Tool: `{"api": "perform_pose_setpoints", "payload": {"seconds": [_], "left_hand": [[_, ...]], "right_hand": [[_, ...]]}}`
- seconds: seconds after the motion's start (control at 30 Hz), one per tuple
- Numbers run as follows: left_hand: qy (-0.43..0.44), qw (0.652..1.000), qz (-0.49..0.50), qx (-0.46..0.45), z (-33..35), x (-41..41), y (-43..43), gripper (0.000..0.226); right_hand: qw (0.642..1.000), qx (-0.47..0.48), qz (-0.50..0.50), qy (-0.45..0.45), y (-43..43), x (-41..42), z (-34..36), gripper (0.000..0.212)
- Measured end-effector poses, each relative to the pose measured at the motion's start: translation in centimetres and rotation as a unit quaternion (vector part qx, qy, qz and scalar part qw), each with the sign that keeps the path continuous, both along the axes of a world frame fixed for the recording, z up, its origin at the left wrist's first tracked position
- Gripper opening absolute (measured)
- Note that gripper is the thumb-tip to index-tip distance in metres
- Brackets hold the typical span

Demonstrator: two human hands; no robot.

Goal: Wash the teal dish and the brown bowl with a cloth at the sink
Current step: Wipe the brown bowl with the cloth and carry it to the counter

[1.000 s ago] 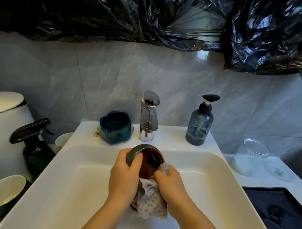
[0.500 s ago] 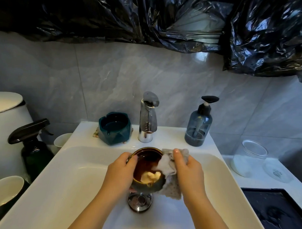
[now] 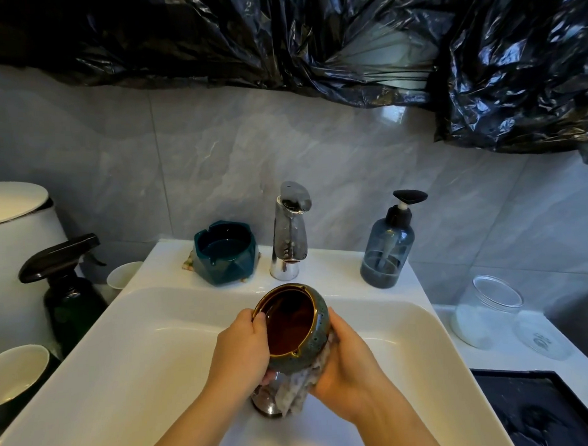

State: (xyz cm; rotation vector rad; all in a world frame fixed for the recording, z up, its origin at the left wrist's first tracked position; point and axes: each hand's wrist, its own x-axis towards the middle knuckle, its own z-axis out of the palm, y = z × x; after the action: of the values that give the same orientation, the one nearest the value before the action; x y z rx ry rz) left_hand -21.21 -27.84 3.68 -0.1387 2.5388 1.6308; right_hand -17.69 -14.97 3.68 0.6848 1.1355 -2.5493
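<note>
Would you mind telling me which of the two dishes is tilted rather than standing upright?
The brown bowl, tilted in the left hand over the sink; the teal dish stands upright on its ledge.

One view is supplied, from a wide-angle camera worn on the person's head. It stands at the near edge of the sink (image 3: 150,354), faces the tiled wall (image 3: 217,152) and tilts downward. The basin fills the lower frame, with the faucet (image 3: 289,233) at the sink's far edge, near centre. Nearest the lens lie the left hand (image 3: 238,351), gripping the brown bowl (image 3: 289,326), and the right hand (image 3: 349,361), holding the cloth (image 3: 293,393). Black plastic sheeting (image 3: 213,38) spans the top. A spray bottle (image 3: 71,290) and a glass jar (image 3: 485,309) flank the sink's left and right edges.
</note>
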Motion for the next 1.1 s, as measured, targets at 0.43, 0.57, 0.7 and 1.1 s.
{"api": "perform_pose_setpoints", "payload": {"seconds": [0.43, 0.57, 0.7, 1.1], "left_hand": [[-0.102, 0.994, 0.006, 0.034, 1.4, 0.3, -0.2, 0.011], [-0.118, 0.988, -0.039, 0.091, 3.5, 2.0, 1.2, 0.018], [-0.142, 0.974, -0.108, 0.136, 6.2, 4.3, 3.8, 0.021], [-0.139, 0.956, -0.212, 0.149, 8.3, 12.6, 20.6, 0.032]], "right_hand": [[0.940, 0.324, -0.056, 0.085, 1.4, 2.3, 2.4, 0.021], [0.910, 0.387, -0.097, 0.111, 1.9, 4.1, 3.7, 0.035], [0.898, 0.394, -0.154, 0.123, 4.1, 7.0, 5.8, 0.026], [0.862, 0.397, -0.306, 0.073, 19.3, 16.9, 6.9, 0.017]]}}
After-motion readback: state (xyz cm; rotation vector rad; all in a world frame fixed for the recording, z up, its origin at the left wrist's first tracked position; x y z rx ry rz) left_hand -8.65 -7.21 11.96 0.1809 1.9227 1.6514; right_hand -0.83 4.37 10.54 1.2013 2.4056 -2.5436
